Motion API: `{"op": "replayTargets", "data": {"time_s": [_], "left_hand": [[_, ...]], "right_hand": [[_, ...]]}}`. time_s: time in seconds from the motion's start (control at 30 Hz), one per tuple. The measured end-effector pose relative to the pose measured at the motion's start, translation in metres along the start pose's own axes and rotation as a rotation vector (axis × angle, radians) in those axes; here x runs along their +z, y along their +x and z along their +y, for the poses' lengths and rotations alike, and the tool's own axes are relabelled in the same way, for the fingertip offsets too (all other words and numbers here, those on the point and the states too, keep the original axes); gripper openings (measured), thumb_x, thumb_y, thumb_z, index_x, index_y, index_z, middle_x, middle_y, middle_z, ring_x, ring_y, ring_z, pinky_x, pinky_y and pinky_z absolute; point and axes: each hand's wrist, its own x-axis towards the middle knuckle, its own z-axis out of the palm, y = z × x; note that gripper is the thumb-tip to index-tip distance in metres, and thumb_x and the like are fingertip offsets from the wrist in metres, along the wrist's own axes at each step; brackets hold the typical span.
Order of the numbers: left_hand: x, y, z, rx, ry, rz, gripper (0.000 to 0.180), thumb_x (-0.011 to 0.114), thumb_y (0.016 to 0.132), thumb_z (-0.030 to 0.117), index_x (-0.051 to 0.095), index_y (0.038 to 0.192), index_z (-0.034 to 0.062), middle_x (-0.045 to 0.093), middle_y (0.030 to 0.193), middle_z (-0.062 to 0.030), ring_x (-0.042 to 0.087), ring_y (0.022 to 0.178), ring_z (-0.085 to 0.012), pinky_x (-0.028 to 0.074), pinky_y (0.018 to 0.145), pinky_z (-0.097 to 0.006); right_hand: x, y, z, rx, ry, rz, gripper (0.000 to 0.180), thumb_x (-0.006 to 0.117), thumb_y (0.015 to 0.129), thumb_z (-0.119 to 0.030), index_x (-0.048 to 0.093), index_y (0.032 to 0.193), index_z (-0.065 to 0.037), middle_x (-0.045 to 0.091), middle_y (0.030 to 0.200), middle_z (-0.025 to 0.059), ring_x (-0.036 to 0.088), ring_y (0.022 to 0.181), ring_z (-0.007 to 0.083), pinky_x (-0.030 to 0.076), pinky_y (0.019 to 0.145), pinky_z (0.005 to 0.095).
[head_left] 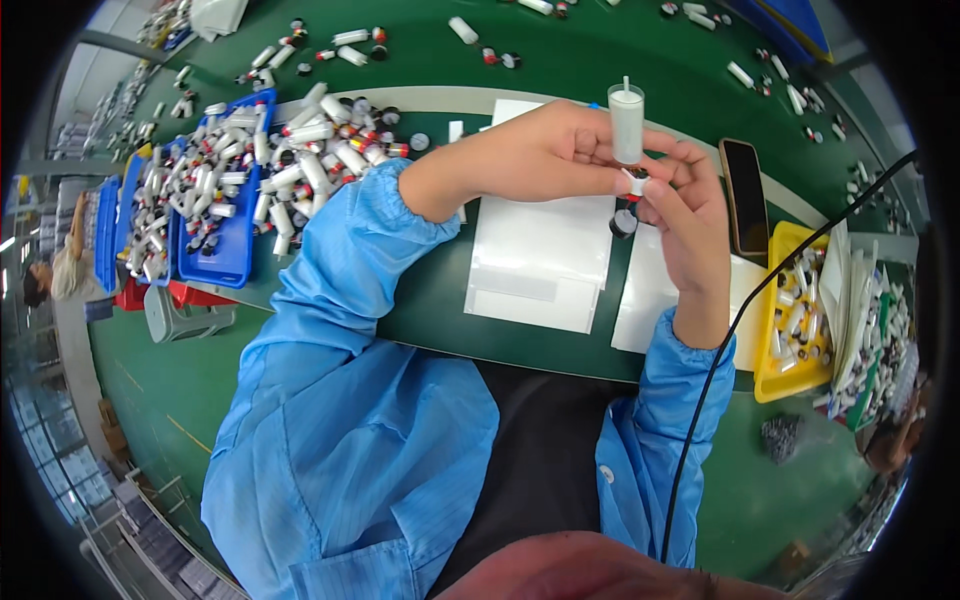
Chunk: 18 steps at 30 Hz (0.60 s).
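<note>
Your left hand [565,150] and right hand [692,215] both pinch at the white-and-red fitting [637,186] below the upright white cylindrical bottle [627,125], over the bench [420,305]. You seem to be adjusting that joint; the next move calls for steady alignment.

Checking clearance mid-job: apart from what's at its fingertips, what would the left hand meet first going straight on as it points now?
Most likely the right hand: the left hand points rightward at it, past the white bottle at their fingertips. Depth between the hands is unclear.
</note>
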Motion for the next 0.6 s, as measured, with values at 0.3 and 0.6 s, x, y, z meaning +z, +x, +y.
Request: {"op": "replayTargets", "data": {"time_s": [0.3, 0.6], "left_hand": [[-0.163, -0.004, 0.051, -0.672, 1.129, 0.501, 0.032, 0.062, 0.099, 0.007, 0.053, 0.129, -0.0020, 0.065, 0.120, -0.0139, 0.064, 0.103, -0.0198, 0.051, 0.082, -0.030], [-0.252, -0.002, -0.087, -0.784, 1.444, 0.454, 0.077, 0.046, 0.091, 0.072, 0.074, 0.106, 0.0014, 0.071, 0.106, -0.0258, 0.068, 0.103, -0.0406, 0.052, 0.091, -0.049]], "right_hand": [[0.022, -0.028, 0.014, 0.068, -0.636, -0.220, 0.019, 0.070, 0.092, -0.007, 0.065, 0.110, -0.003, 0.064, 0.085, 0.0025, 0.059, 0.073, 0.0076, 0.046, 0.063, 0.0239], [0.044, -0.086, 0.021, -0.201, -1.196, -0.421, 0.027, 0.071, 0.081, -0.002, 0.068, 0.107, 0.001, 0.057, 0.096, 0.0124, 0.063, 0.090, 0.0310, 0.053, 0.076, 0.0401]]}}
